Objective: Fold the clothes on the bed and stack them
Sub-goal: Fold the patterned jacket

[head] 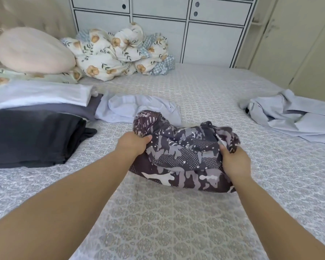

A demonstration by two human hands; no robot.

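Purple-grey camouflage cloth [184, 152], some patterned garment, lies bunched in the middle of the bed [158, 212], right in front of the person. Both hands are on it: the left hand [132, 144] has a tight grip on its left edge, thumb pressed over the fabric, and the right hand [235, 162] has a tight grip on its right side, fingers curled into the folds. The garment is crumpled, not yet folded, and its lower part rests on the patterned grey bedspread.

Just behind it, touching its far edge, lies a pale blue garment [137, 109], loose and rumpled. Another pale blue shirt [293, 119] sprawls well apart at the right side of the bed.

At the left sits a stack of folded clothes: a dark folded piece [32, 137] nearest, a grey-blue piece [64, 109] behind it, and a white folded piece [43, 95] on top of that.

Farther back a round cream pillow [34, 50] leans by the headboard, beside a heaped floral quilt [120, 51]. White cabinets [204, 30] stand behind the bed.
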